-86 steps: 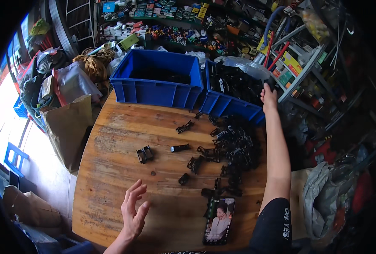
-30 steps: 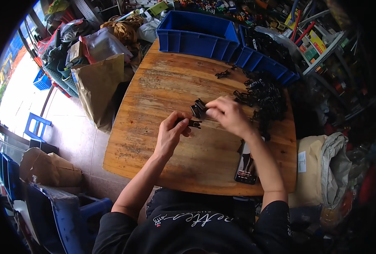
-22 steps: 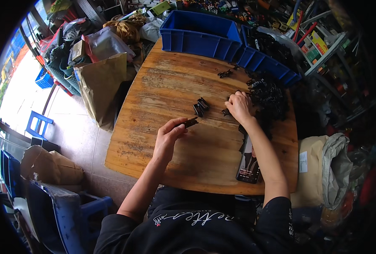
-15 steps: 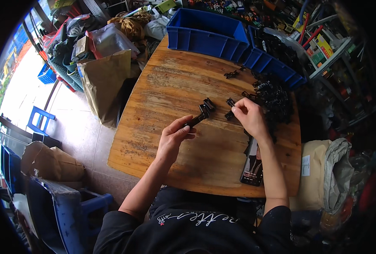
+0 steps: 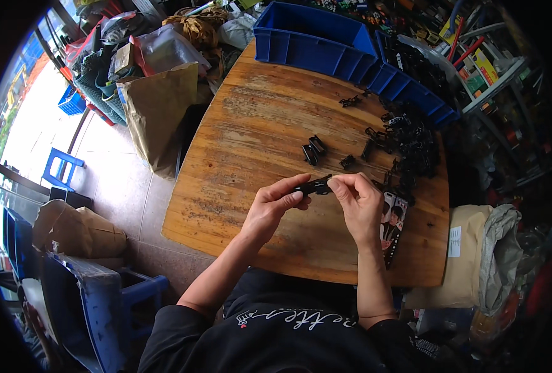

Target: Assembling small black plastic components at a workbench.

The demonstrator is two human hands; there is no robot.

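Observation:
Near the table's front half, my left hand [image 5: 269,208] is closed around a slim black part [image 5: 313,186], thumb on top. My right hand [image 5: 358,202] pinches at the right end of that part; whether a separate small piece sits between those fingertips is hidden. Just beyond my hands lie two short black parts [image 5: 314,150] side by side. A smaller black piece [image 5: 348,162] rests above my right hand. To the right spreads a heap of black parts [image 5: 410,140], their exact kind too small to tell. Beside my right wrist lies a phone [image 5: 392,227] with a lit screen.
The wooden table [image 5: 226,161] has a blue bin [image 5: 313,53] and a second blue bin [image 5: 412,93] holding black parts at its far edge. Paper sacks stand at left and right. A blue stool [image 5: 63,169] is on the floor, with metal shelving [image 5: 493,87] at far right.
My right hand has come from the small pieces by the heap toward me and left, meeting the part in my left hand. My left hand has moved slightly right. The view has shifted a little.

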